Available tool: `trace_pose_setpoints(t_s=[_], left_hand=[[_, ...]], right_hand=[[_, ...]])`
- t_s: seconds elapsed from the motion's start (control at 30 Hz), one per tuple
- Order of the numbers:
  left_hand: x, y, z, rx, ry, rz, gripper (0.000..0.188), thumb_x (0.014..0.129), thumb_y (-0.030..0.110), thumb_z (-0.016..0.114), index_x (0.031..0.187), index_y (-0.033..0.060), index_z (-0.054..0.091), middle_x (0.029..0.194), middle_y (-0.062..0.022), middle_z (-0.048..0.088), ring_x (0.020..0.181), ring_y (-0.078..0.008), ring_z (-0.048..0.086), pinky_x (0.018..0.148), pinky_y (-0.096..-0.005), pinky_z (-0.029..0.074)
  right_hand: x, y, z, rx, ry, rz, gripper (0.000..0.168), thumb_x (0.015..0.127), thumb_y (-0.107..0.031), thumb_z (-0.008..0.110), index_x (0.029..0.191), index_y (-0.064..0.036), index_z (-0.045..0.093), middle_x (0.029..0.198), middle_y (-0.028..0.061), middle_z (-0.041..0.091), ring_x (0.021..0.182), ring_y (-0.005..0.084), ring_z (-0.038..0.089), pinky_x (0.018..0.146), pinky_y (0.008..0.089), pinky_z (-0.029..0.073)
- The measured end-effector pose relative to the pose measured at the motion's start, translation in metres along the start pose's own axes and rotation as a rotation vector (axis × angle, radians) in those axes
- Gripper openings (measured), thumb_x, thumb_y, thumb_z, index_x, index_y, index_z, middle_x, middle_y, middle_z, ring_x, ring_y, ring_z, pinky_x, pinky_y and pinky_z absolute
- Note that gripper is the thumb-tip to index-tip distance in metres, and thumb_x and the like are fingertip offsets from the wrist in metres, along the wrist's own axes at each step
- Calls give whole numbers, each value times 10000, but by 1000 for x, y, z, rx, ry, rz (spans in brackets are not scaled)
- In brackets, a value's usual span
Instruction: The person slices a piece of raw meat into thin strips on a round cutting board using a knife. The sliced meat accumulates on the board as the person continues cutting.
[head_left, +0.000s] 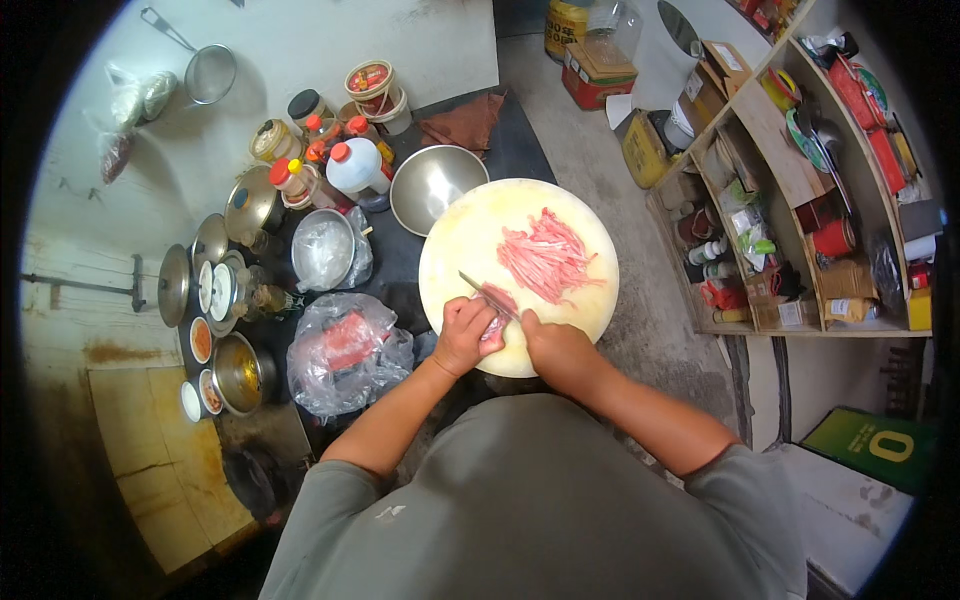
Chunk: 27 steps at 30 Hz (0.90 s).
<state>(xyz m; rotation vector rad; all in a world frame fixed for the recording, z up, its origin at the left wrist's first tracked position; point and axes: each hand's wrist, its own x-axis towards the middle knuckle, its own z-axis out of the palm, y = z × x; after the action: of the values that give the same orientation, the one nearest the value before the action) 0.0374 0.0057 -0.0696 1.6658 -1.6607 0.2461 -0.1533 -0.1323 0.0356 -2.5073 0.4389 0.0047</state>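
Observation:
My right hand (559, 349) is closed around the handle of a kitchen knife (489, 294), whose blade points up and left across the round cutting board (450, 225). Under and beside the blade lies a piece of raw meat (495, 330), held down by the curled fingers of my left hand (465, 334). A pile of raw meat strips (545, 257) lies farther up on the board, right of the blade tip. My fingers and the blade hide part of the piece of meat.
An empty steel bowl (439, 189) adjoins the board's upper left. Left are a bag of red meat (350, 352), a bowl with plastic (323, 249), lidded pots and a steel pot (241, 373). Bottles (358, 166) and tubs stand behind. Wooden shelves (817, 324) are at right.

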Motion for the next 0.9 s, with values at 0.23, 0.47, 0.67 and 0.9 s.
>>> trace_pose_setpoints(t_s=[0.23,0.47,0.67,0.9], left_hand=[[-8,0,1,-4,-5,-13,598,646,188,886,1201,84,688,1222,-96,671,1051,-338,587,975,-443,463],[-7,-2,3,-8,7,-15,613,643,175,893,1209,83,676,1229,-106,652,1070,-356,582,972,-463,479],[-6,2,3,-4,32,4,586,644,152,885,1190,70,686,1238,-106,653,1083,-350,589,977,-463,498],[-9,-3,3,-8,51,36,590,674,185,885,1218,70,685,1242,-121,651,1096,-372,596,1002,-479,490]], right_hand=[[-17,0,-2,1,-70,77,127,997,-51,504,1095,30,506,794,250,713,752,443,732,676,564,568],[5,18,35,-7,7,112,141,997,-63,504,1125,-4,506,842,259,731,798,463,740,709,596,561],[-30,18,14,-101,-96,222,159,983,-91,517,1118,-8,511,841,261,735,767,475,729,702,590,568],[-38,-36,-27,-163,-50,186,153,977,-104,529,1105,-22,516,784,229,716,719,446,733,671,569,585]])
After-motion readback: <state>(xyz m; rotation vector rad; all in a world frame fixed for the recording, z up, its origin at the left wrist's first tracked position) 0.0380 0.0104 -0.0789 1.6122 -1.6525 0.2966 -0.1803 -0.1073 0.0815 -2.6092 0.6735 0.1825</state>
